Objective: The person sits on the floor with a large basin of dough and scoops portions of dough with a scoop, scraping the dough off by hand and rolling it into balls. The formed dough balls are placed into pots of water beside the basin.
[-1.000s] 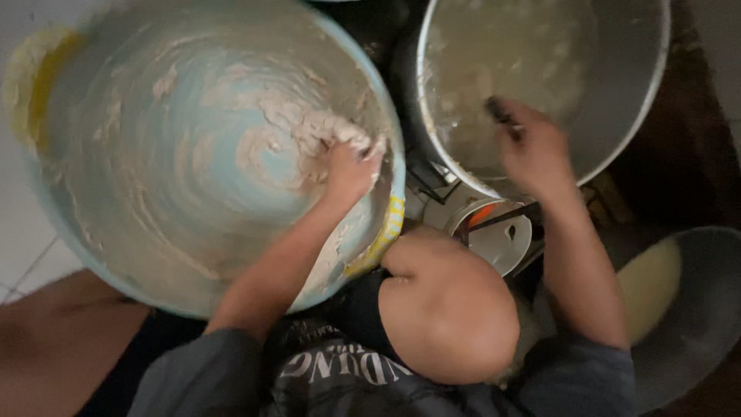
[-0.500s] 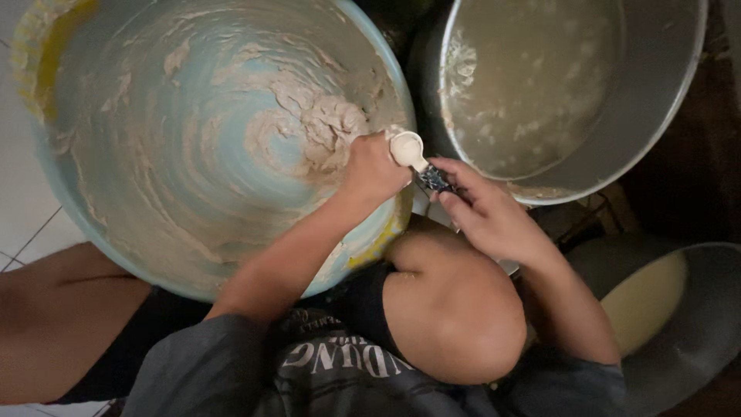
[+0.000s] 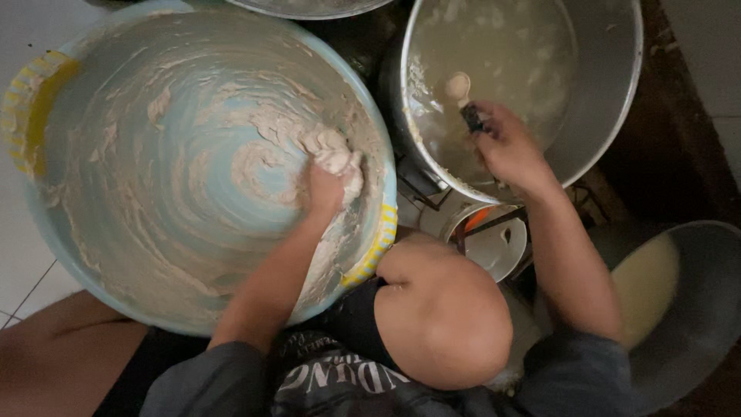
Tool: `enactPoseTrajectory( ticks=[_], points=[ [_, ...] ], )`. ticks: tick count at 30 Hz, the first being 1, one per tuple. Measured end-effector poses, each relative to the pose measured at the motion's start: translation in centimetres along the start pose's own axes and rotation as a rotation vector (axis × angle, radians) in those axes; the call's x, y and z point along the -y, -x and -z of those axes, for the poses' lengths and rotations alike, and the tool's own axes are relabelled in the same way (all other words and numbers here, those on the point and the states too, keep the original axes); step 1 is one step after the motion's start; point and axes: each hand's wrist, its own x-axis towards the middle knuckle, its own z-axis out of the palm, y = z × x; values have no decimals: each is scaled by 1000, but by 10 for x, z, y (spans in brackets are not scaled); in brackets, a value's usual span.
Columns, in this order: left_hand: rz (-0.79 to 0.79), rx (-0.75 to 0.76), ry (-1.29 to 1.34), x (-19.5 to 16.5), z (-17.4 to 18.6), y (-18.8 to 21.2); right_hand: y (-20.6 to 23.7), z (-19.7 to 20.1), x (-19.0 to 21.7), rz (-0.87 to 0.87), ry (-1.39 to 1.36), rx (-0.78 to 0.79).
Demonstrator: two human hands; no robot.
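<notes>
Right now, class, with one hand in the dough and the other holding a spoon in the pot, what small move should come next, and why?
Probably carry the spoon back over the basin and tip it onto the dough. The right hand holds the spoon low in the pot of liquid, while the left hand presses a thick, stiff-looking lump that smears the basin's wall.

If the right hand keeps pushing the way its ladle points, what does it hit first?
Probably the pale liquid in the metal pot. The right hand points its small ladle up and left over it; the far pot wall lies beyond. Height above the liquid is unclear.
</notes>
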Motion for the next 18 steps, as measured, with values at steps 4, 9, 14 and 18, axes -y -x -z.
enactPoseTrajectory(
  ticks=[4, 9, 14, 18],
  points=[
    [-79, 82, -150, -34, -7, 3, -21, 11, -14, 282, 304, -108],
    [-31, 7, 55, -96, -10, 3, 19, 18, 3, 300, 113, -165],
    [-366, -45, -73, -135, 4, 4, 84, -16, 37, 54, -94, 198],
    [-455, -20, -110, -139, 4, 6, 106, -50, 60, 382, 171, 213]
  ],
)
